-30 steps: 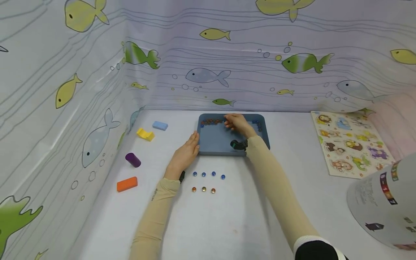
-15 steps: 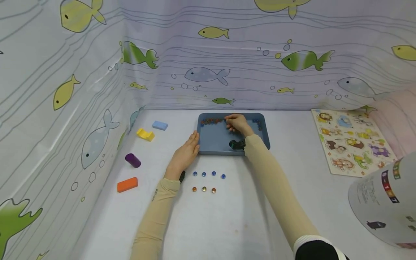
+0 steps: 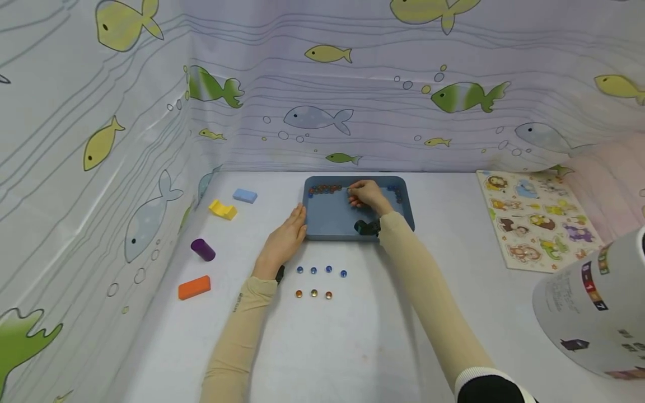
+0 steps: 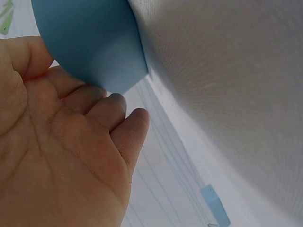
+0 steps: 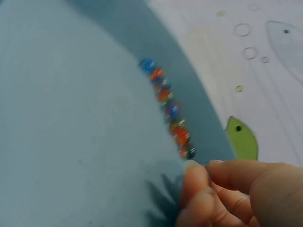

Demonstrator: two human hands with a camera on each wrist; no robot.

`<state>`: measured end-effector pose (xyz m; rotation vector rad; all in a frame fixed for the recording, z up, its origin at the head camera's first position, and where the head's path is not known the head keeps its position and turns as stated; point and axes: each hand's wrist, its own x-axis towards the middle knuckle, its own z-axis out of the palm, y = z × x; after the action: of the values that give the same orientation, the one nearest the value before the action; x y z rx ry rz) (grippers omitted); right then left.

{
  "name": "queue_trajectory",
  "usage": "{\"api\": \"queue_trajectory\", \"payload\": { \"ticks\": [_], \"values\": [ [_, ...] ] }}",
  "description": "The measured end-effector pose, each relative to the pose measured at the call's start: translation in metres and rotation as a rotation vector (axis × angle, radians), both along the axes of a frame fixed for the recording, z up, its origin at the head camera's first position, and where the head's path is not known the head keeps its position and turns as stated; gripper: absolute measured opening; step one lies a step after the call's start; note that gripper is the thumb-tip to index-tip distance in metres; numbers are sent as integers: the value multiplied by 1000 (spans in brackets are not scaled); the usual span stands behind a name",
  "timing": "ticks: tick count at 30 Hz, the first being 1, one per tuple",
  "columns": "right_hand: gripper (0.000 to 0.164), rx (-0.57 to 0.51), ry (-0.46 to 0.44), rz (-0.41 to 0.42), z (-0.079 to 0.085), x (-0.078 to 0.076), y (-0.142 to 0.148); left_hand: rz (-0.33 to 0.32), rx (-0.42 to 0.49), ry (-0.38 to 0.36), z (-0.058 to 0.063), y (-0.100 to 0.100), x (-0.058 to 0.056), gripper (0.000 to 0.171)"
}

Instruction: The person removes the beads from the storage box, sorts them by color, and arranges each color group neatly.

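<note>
A blue-grey tray [image 3: 327,226] holds a row of blue and orange glass marbles [image 5: 170,111] along its far wall, with more marbles [image 3: 395,193] in the far right corner. My right hand [image 3: 369,196] reaches into the tray, fingers curled. Its thumb and fingertips pinch together at the near end of the row, around a marble almost hidden by them. With fingers straight, my left hand [image 3: 287,238] rests against the tray's left side; the left wrist view shows its fingertips touching the outer wall [image 4: 94,47].
In front of the tray lie several blue marbles [image 3: 329,269] and a shorter row of amber ones [image 3: 314,293]. Blue [image 3: 244,195], yellow [image 3: 223,210], purple [image 3: 203,249] and orange [image 3: 194,287] blocks stand left. An animal picture board [image 3: 539,224] and white cylinder [image 3: 589,313] are right.
My right hand has shifted slightly left inside the tray, and its thumb and fingertips have come together beside the row. The left hand and the marbles on the table stay put.
</note>
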<state>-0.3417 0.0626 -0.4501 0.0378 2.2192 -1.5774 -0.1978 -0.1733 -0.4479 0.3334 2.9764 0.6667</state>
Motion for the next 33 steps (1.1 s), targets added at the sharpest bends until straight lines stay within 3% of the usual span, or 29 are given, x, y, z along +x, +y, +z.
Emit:
{"api": "queue_trajectory", "payload": {
  "ticks": [7,13,24,33],
  "values": [
    [40,-223,-78,45,14,14,2,-1,1,5,-1,-2,1,55],
    [43,-371,-97,74,37,33,-3,7,3,-1,-1,-1,1,55],
    [44,-438,-52,207,46,74,5,-1,-3,1,-1,-1,-1,55],
    [43,-378,-74,412,26,119,25,-3,-7,10,-1,0,-1,55]
  ]
}}
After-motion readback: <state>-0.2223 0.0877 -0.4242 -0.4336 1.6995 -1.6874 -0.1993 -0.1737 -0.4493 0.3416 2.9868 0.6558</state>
